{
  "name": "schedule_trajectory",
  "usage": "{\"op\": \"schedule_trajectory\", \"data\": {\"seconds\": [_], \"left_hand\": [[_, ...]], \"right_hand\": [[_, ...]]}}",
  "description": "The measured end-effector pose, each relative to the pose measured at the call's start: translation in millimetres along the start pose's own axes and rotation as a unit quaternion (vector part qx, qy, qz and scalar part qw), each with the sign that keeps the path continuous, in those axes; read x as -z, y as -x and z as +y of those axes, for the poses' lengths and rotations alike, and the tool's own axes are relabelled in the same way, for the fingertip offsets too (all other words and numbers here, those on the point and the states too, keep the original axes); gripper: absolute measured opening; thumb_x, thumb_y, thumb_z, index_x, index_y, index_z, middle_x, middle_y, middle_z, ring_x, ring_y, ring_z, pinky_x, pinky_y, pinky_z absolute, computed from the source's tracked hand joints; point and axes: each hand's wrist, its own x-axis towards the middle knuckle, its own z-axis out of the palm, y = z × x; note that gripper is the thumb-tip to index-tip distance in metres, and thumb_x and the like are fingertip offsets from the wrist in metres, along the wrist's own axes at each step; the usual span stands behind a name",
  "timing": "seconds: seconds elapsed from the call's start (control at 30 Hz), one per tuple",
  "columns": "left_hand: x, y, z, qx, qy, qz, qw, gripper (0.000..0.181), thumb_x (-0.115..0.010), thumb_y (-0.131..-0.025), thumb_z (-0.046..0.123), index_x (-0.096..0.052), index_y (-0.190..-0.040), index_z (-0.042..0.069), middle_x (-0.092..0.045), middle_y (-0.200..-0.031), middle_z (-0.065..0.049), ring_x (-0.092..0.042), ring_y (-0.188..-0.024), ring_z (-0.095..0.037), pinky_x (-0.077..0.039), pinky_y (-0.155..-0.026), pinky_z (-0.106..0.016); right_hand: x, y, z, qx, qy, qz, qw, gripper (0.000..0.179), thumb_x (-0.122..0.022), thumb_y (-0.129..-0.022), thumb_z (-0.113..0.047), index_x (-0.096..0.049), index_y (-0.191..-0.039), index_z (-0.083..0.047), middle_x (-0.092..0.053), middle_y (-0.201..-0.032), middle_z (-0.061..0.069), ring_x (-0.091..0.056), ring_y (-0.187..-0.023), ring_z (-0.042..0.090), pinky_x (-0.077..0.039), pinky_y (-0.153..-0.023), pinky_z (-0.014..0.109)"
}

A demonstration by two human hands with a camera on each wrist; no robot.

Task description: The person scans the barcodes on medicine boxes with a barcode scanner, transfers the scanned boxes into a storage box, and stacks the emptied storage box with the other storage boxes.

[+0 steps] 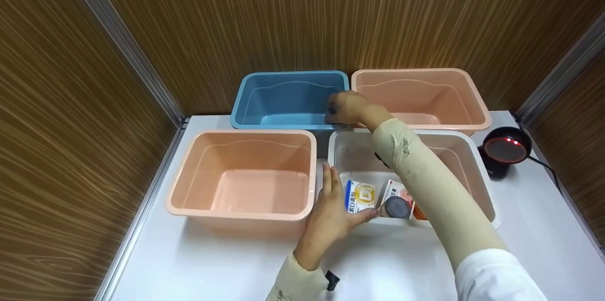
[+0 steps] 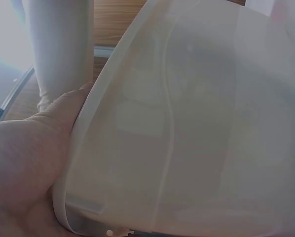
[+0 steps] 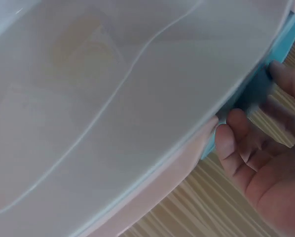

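My right hand [image 1: 347, 108] is over the right rim of the blue bin [image 1: 283, 74], fingers bent. In the right wrist view, a small dark object [image 3: 256, 91], blurred, shows between the thumb and fingers. My left hand [image 1: 331, 216] rests at the near-left corner of the white bin [image 1: 479, 173], with fingers straight and thumb spread along the rim. Inside that bin lie a white-and-yellow box [image 1: 364, 194] with a blue edge, a second printed box [image 1: 391, 189], a jar with a grey lid [image 1: 397, 207] and something orange [image 1: 419, 213], partly covered by the right sleeve.
One pink bin [image 1: 241, 218] stands at the front left, another pink bin [image 1: 420, 74] at the back right. A black round device [image 1: 508, 150] with red lights and a cable sits right of the white bin. Wood-grain panels [image 1: 236, 17] enclose the white table [image 1: 156, 263].
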Motion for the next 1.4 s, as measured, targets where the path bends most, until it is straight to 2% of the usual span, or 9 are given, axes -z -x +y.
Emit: {"op": "schedule_trajectory", "data": {"seconds": [0.13,0.27,0.4,0.67,0.97,1.1,1.2,1.27,1.4], "left_hand": [[1.8,-1.6,-2.0,0.001,0.003,-0.002,1.0000,0.134,-0.080,-0.071,0.069,-0.009,-0.160,-0.001,0.006,-0.168,-0.017,-0.032,-0.143,-0.041,-0.038,-0.111,-0.045],[3.3,-2.3,-3.3,-0.003,0.010,-0.001,0.9999,0.133,-0.080,-0.072,0.068,-0.009,-0.161,-0.001,0.006,-0.168,-0.017,-0.032,-0.143,-0.041,-0.037,-0.112,-0.046],[4.4,-1.8,-4.7,-0.005,0.013,-0.003,0.9999,0.131,-0.080,-0.073,0.068,-0.009,-0.161,0.000,0.007,-0.168,-0.016,-0.030,-0.145,-0.040,-0.035,-0.113,-0.046],[7.3,-0.6,-8.2,0.003,0.007,-0.005,1.0000,0.131,-0.078,-0.073,0.070,-0.010,-0.161,0.002,0.006,-0.168,-0.015,-0.028,-0.147,-0.038,-0.033,-0.113,-0.046],[7.7,-1.8,-10.5,0.001,0.019,0.002,0.9998,0.134,-0.078,-0.070,0.072,-0.010,-0.161,0.001,0.005,-0.168,-0.015,-0.030,-0.145,-0.039,-0.033,-0.114,-0.046],[7.6,-1.3,-10.3,0.002,0.022,-0.004,0.9997,0.136,-0.078,-0.069,0.073,-0.009,-0.161,0.001,0.007,-0.168,-0.015,-0.028,-0.146,-0.040,-0.032,-0.114,-0.046],[7.7,-1.1,-10.3,-0.001,0.027,-0.003,0.9996,0.137,-0.078,-0.068,0.073,-0.009,-0.161,0.001,0.007,-0.168,-0.015,-0.028,-0.146,-0.040,-0.033,-0.114,-0.046],[8.0,-0.7,-10.4,-0.004,0.028,-0.001,0.9996,0.138,-0.079,-0.068,0.073,-0.009,-0.161,0.000,0.007,-0.168,-0.016,-0.028,-0.145,-0.041,-0.033,-0.114,-0.046],[8.5,-0.4,-11.4,-0.005,0.027,0.000,0.9996,0.138,-0.079,-0.068,0.073,-0.008,-0.160,-0.001,0.007,-0.168,-0.017,-0.029,-0.144,-0.042,-0.034,-0.113,-0.047]], "right_hand": [[9.3,11.4,2.8,-0.004,-0.029,0.014,0.9995,0.049,-0.068,-0.096,-0.016,-0.055,-0.141,-0.004,-0.059,-0.135,0.020,-0.060,-0.111,0.033,-0.050,-0.098,0.050],[20.0,35.0,10.8,0.016,-0.045,0.051,0.9975,0.045,-0.068,-0.097,-0.014,-0.057,-0.140,-0.005,-0.062,-0.129,0.021,-0.061,-0.111,0.036,-0.052,-0.096,0.051],[25.5,69.9,22.5,0.034,-0.058,0.085,0.9941,0.044,-0.069,-0.096,-0.014,-0.059,-0.138,-0.006,-0.064,-0.125,0.019,-0.062,-0.108,0.036,-0.054,-0.092,0.051],[21.5,130.5,43.4,0.053,-0.034,0.101,0.9929,0.040,-0.073,-0.094,-0.015,-0.063,-0.133,-0.009,-0.067,-0.119,0.015,-0.063,-0.100,0.032,-0.055,-0.088,0.050],[9.0,152.5,50.4,0.070,-0.029,0.090,0.9931,0.036,-0.070,-0.095,-0.016,-0.066,-0.130,-0.007,-0.069,-0.107,0.013,-0.062,-0.091,0.030,-0.056,-0.082,0.046],[-0.8,156.7,51.1,0.077,-0.045,0.071,0.9935,0.034,-0.069,-0.094,-0.012,-0.068,-0.127,-0.009,-0.069,-0.108,0.010,-0.063,-0.087,0.026,-0.058,-0.082,0.044],[-9.1,162.1,49.7,0.088,-0.062,0.037,0.9935,0.035,-0.070,-0.092,-0.009,-0.068,-0.127,-0.010,-0.069,-0.110,0.009,-0.064,-0.084,0.022,-0.059,-0.079,0.041],[-14.0,165.6,47.0,0.092,-0.062,0.004,0.9938,0.037,-0.072,-0.093,-0.014,-0.067,-0.130,-0.010,-0.068,-0.112,0.009,-0.065,-0.081,0.021,-0.060,-0.075,0.039],[-20.1,170.6,39.9,0.087,-0.034,-0.072,0.9930,0.050,-0.074,-0.093,-0.038,-0.066,-0.134,-0.010,-0.069,-0.117,0.009,-0.068,-0.088,0.024,-0.059,-0.078,0.044]]}}
